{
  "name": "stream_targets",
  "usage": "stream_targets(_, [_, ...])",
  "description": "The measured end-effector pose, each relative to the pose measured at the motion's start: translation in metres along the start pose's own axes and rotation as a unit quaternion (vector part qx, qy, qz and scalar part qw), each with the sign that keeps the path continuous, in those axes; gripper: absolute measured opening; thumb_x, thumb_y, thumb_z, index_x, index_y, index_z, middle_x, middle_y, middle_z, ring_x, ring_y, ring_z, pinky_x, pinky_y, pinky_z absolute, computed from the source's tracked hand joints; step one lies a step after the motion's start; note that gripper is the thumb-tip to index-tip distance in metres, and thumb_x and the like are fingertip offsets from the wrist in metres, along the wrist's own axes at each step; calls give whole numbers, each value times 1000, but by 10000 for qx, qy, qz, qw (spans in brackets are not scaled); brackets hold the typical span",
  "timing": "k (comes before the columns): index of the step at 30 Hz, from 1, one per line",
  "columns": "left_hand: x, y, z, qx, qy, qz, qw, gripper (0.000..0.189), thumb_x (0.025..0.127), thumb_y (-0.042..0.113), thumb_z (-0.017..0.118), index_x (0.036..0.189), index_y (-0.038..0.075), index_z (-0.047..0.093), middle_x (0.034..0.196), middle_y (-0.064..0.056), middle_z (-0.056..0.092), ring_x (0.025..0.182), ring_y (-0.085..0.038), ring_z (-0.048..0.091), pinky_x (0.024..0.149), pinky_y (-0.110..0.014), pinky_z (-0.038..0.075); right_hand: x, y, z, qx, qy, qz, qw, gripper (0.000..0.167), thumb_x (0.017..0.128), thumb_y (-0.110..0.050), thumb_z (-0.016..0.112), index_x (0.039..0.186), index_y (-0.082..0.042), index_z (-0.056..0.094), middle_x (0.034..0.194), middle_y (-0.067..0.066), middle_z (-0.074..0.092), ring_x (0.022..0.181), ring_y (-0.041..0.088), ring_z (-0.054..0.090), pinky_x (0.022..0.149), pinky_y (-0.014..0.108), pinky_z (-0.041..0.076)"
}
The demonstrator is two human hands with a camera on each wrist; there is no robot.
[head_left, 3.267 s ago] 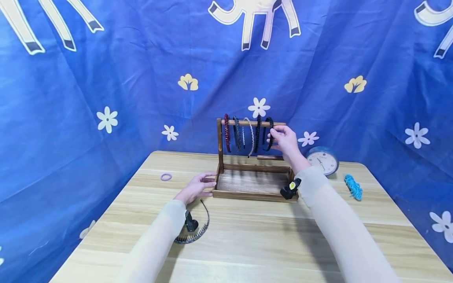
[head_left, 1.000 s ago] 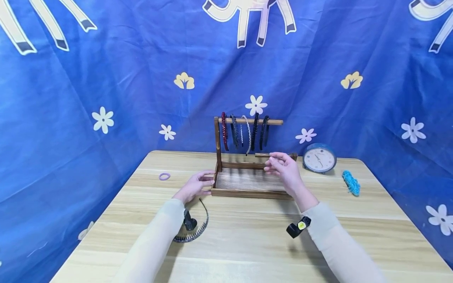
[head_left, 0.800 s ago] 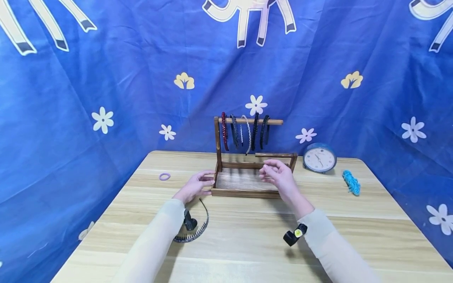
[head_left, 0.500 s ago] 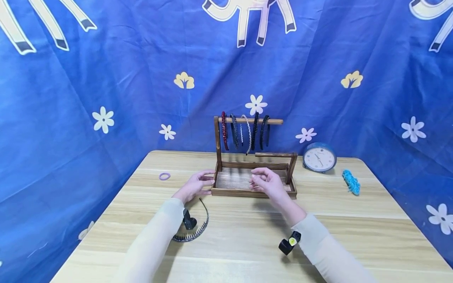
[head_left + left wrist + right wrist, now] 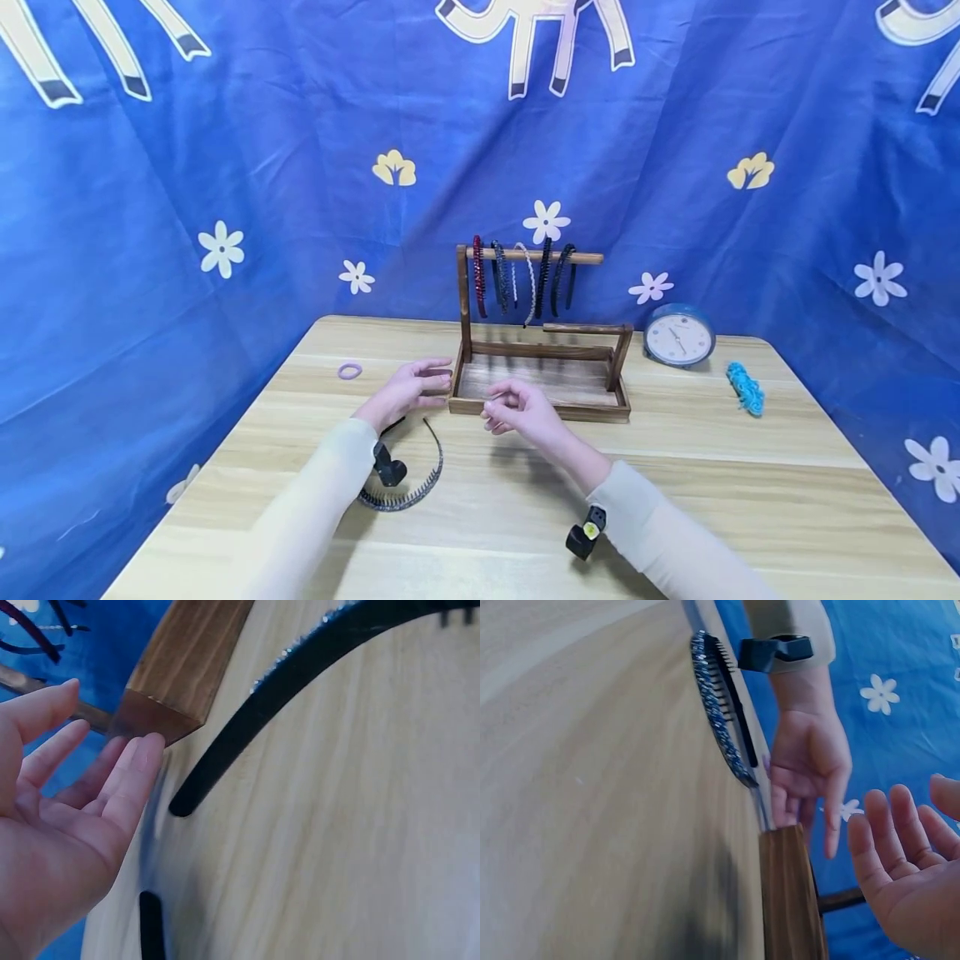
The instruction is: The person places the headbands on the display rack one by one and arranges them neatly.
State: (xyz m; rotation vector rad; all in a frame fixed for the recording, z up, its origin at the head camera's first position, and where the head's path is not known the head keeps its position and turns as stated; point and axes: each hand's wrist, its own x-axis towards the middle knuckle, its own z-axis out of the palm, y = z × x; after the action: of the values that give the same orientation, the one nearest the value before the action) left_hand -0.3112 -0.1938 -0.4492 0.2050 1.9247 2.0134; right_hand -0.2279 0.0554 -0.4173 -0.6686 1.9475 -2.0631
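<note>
A dark glittery toothed headband lies on the table beneath my left wrist, its ends toward the wooden rack. My left hand is beside the left end of the rack's tray, fingers extended and holding nothing; whether the fingertips touch the wood I cannot tell. Just in front of the tray's front edge hovers my right hand, fingers loosely bent, nothing in them. On the rack's upper bar hang several headbands, among them a red one, a white braided one and a black one.
A lower short bar on the rack's right post holds nothing. A purple hair ring lies at the left. To the right stand a blue round clock and a bundle of turquoise cord. Blue printed cloth hangs behind.
My right hand let go of the black headband on the upper bar, then came down and left across the tray to its front. The left hand has drawn slightly back from the rack.
</note>
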Motion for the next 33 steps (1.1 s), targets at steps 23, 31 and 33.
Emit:
stream_targets(23, [-86, -3, -66, 271, 532, 647, 9961, 59, 91, 11, 58, 141, -4, 29, 143, -30, 27, 120, -47, 40, 96, -49, 43, 10, 24, 63, -2522, -1436, -666, 9546, 35, 85, -13, 67, 118, -7, 57, 99, 8, 63, 86, 10, 58, 78, 21, 50])
stream_targets(31, [-118, -7, -90, 238, 1043, 764, 9913, 59, 91, 10, 60, 139, -7, 30, 131, -10, 49, 112, -21, 55, 97, -45, 42, 12, 27, 75, -4707, -2174, -1412, 8433, 50, 85, -36, 65, 128, -13, 54, 123, -1, 57, 111, 11, 52, 97, 25, 42])
stream_targets(33, [-124, -9, -93, 161, 1128, 734, 9908, 59, 91, 10, 59, 140, -7, 30, 131, -11, 49, 110, -18, 56, 97, -43, 42, 11, 26, 77, -5047, -2370, -1525, 8160, 51, 85, -41, 64, 128, -14, 55, 126, -3, 55, 115, 10, 49, 100, 27, 39])
